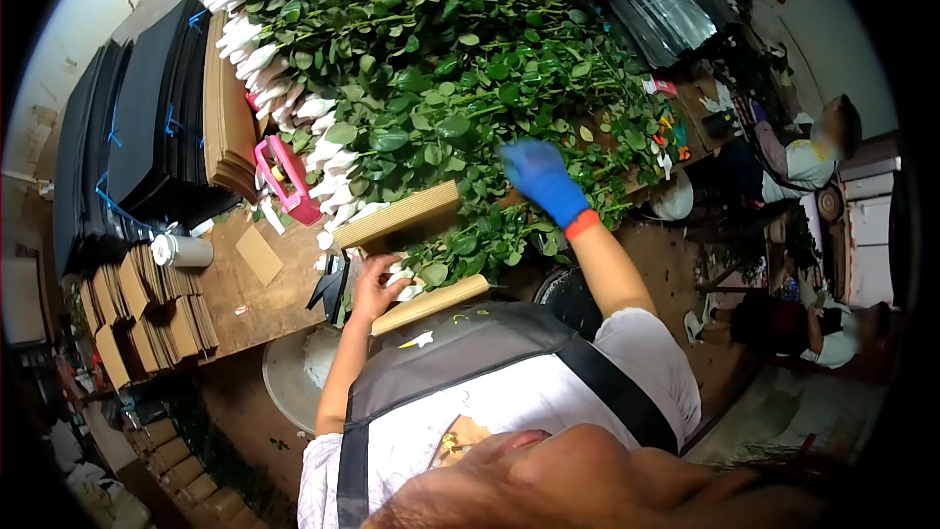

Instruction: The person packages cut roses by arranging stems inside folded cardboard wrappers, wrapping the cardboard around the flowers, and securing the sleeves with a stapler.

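My bare left hand (372,292) is at the end of a small bunch of leafy flower stems (470,250), its fingers curled on the white-wrapped flower heads (403,281). The bunch lies between two strips of corrugated cardboard, one behind it (397,216) and one in front (431,305) near my apron. My right hand (540,176), in a blue glove with a red cuff, reaches over the leaves of the big heap of stems (421,78). Its fingers are smeared by motion, and whether they hold a stem cannot be made out.
A pink tape dispenser (284,179) and a black tool (333,284) are left of the bunch. Folded cardboard pieces (147,309), a white jar (183,251) and black stacked sheets (162,118) stand farther left. Plastic sleeves (656,0) lie back right. Other people (813,162) are at far right.
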`<state>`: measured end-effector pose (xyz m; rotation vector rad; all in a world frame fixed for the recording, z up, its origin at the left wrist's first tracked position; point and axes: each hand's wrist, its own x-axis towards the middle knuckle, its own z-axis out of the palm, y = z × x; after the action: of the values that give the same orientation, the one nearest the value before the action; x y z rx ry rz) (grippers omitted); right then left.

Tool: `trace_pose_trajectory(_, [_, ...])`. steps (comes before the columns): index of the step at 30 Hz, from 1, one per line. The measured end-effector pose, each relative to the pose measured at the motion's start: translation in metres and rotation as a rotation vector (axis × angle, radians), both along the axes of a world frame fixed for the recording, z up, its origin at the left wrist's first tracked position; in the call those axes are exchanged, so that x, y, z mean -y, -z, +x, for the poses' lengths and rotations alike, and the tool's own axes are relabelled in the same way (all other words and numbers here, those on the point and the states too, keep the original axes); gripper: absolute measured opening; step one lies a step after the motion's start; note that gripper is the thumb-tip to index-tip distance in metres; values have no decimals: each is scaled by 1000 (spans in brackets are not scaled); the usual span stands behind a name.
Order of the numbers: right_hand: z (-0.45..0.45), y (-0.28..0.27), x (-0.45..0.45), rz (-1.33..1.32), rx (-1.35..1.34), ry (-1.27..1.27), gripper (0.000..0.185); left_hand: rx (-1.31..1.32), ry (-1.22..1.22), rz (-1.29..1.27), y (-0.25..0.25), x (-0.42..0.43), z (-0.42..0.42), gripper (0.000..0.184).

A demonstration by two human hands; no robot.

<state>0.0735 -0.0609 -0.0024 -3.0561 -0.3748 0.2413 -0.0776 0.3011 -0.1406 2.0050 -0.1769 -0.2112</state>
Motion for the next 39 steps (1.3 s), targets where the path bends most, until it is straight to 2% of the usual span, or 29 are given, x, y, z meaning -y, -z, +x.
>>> trace_pose_trajectory(1, [24, 5, -3, 165, 343, -68, 34, 2, 1, 4, -2, 1, 1, 47])
trace_pose_trajectory(2, [44, -15, -17, 254, 422, -61, 31, -10, 6, 23, -9, 3, 2, 47])
trace_pose_trajectory(4, [90, -11, -33, 188, 771, -191, 27, -11, 19, 27, -6, 3, 2, 47])
trace_pose_trajectory(7, [137, 27, -45, -289, 80, -104, 29, 32, 25, 5, -9, 2, 2, 45])
trace_pose_trajectory(8, [144, 28, -47, -225, 132, -70, 29, 52, 37, 7, -9, 1, 3, 44])
trace_pose_trajectory(10, [121, -15, -50, 72, 542, -124, 32, 115, 41, -12, -11, 3, 3, 40])
trace_pose_trajectory(11, [104, -41, -50, 219, 740, -161, 33, 50, 38, 20, -16, 3, 3, 34])
trace_pose_trajectory(12, [93, -61, -49, 281, 911, -263, 35, 165, 51, 109, -13, 2, 5, 30])
trace_pose_trajectory(13, [98, -56, -39, 294, 839, -257, 33, 271, 66, 204, -15, 1, 7, 26])
trace_pose_trajectory(15, [109, -41, -15, 323, 694, -222, 29, 303, 46, 249, -28, 3, 10, 18])
trace_pose_trajectory(16, [100, -59, -12, 338, 862, -272, 31, 309, 56, 238, -17, -1, 9, 17])
trace_pose_trajectory(18, [71, -110, -10, 288, 949, -338, 31, 330, 9, 231, -7, 4, 14, 14])
trace_pose_trajectory(19, [47, -119, -13, 276, 976, -363, 31, 232, -31, 180, -8, 5, 12, 14])
trace_pose_trajectory(21, [11, -115, -10, 290, 742, -442, 29, 113, -88, 45, 5, 4, 8, 15])
trace_pose_trajectory(22, [-4, -114, -9, 290, 625, -478, 28, -257, -155, -219, -10, 9, 6, 22])
trace_pose_trajectory(23, [-15, -97, -7, 176, 430, -497, 30, 46, -103, 60, 62, -4, 8, 32])
trace_pose_trajectory(25, [-24, -46, 4, 29, 160, -470, 31, 163, -125, 25, 42, -1, 8, 41])
trace_pose_trajectory(26, [-25, -9, 12, -79, 87, -356, 30, 222, -135, 10, 29, 2, 8, 46])
trace_pose_trajectory(27, [-23, 30, 20, -184, 13, -241, 29, 242, -165, 54, 39, -1, 9, 47])
trace_pose_trajectory(28, [-22, 54, 24, -286, -58, -125, 28, 143, -184, -27, 38, 1, 10, 47])
trace_pose_trajectory(29, [-23, 63, 22, -326, -129, -103, 27, 44, -205, -109, 37, 3, 10, 48])
trace_pose_trajectory(31, [-30, 72, 11, -404, -275, -58, 27, 65, -191, -25, 31, 3, 10, 49])
trace_pose_trajectory(32, [-34, 73, 12, -446, -324, -143, 28, 74, -181, 18, 28, 2, 10, 49])
trace_pose_trajectory(35, [-38, 67, 11, -384, -371, -113, 27, 234, -137, 127, 25, 2, 10, 51])
trace_pose_trajectory(36, [-40, 71, 10, -355, -377, -122, 27, 145, -158, 9, 20, 4, 9, 51])
trace_pose_trajectory(39, [-47, 96, 13, -263, -288, -126, 26, 213, -129, 126, 16, 4, 10, 50])
